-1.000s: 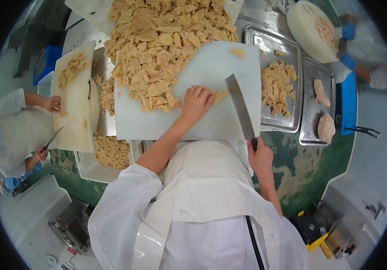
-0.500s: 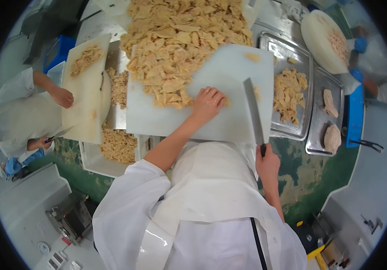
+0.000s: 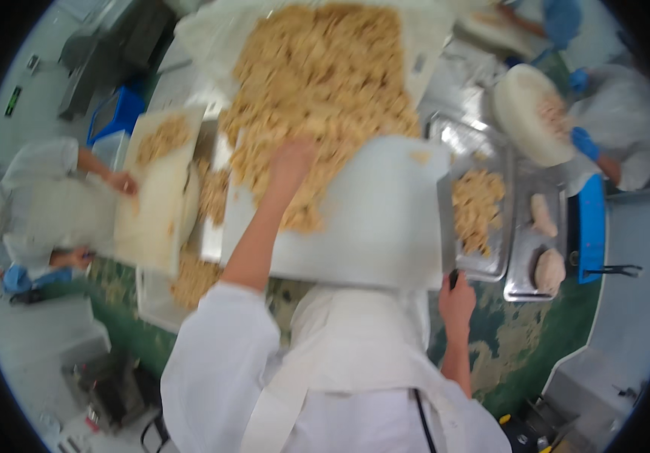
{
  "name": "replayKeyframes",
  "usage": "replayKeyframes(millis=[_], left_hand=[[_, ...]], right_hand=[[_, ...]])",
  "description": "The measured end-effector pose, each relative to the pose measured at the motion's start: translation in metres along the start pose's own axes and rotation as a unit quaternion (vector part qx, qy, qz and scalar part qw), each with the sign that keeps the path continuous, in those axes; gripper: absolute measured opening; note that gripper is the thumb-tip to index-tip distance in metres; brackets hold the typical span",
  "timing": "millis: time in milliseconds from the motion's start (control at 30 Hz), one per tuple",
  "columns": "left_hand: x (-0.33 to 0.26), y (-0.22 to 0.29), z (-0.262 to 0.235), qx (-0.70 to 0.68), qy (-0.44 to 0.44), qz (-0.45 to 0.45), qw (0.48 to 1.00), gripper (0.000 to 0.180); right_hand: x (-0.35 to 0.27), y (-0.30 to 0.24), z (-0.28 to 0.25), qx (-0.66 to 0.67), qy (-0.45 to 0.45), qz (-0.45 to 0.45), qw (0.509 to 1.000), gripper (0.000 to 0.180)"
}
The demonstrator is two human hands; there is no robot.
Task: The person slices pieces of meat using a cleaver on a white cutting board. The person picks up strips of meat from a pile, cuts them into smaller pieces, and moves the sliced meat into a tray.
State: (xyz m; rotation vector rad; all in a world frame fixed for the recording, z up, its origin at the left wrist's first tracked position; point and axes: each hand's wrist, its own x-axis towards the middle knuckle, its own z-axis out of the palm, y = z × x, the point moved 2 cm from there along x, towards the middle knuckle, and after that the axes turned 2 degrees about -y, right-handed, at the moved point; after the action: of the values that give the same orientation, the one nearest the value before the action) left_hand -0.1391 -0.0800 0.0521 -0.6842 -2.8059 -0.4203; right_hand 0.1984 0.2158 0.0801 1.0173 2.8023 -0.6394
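My left hand (image 3: 293, 158) reaches over a large heap of pale yellow raw pieces (image 3: 325, 68) that look like poultry skin. Motion smears its fingers, so whether they grasp a piece is not visible. The heap spills onto the near part of a white cutting board (image 3: 385, 219). At the board's right edge, my right hand (image 3: 457, 302) is wrapped round the black handle of a long knife (image 3: 446, 219). Its blade points away from me, beside the board. One small pale piece (image 3: 420, 157) lies on the board's far right.
Metal trays to the right hold yellow pieces (image 3: 478, 208) and two pale chunks (image 3: 550, 270). At left a co-worker's hand (image 3: 122, 183) rests by another cutting board (image 3: 155, 189), above a white crate (image 3: 151, 306). Blue-gloved hands (image 3: 583, 142) work at a round white board (image 3: 525, 113).
My left hand has left the bare board and moved forward and left over the heap. The knife stays in my right hand, its blade now more upright. The whole view has shifted.
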Motion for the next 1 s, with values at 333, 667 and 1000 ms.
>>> replayKeyframes(millis=[333,667,1000], left_hand=[[-0.049,0.114,0.004,-0.344,0.059,0.008,0.937,0.014],[-0.11,0.136,0.058,-0.21,0.0,0.284,0.936,0.011],[-0.123,0.131,0.057,-0.253,0.012,0.135,0.958,0.013]], right_hand=[[-0.03,-0.001,0.026,0.067,-0.035,-0.023,0.997,0.031],[-0.017,0.002,0.018,0.086,-0.048,-0.018,0.995,0.032],[-0.036,-0.033,0.004,0.052,-0.08,-0.09,0.991,0.023]])
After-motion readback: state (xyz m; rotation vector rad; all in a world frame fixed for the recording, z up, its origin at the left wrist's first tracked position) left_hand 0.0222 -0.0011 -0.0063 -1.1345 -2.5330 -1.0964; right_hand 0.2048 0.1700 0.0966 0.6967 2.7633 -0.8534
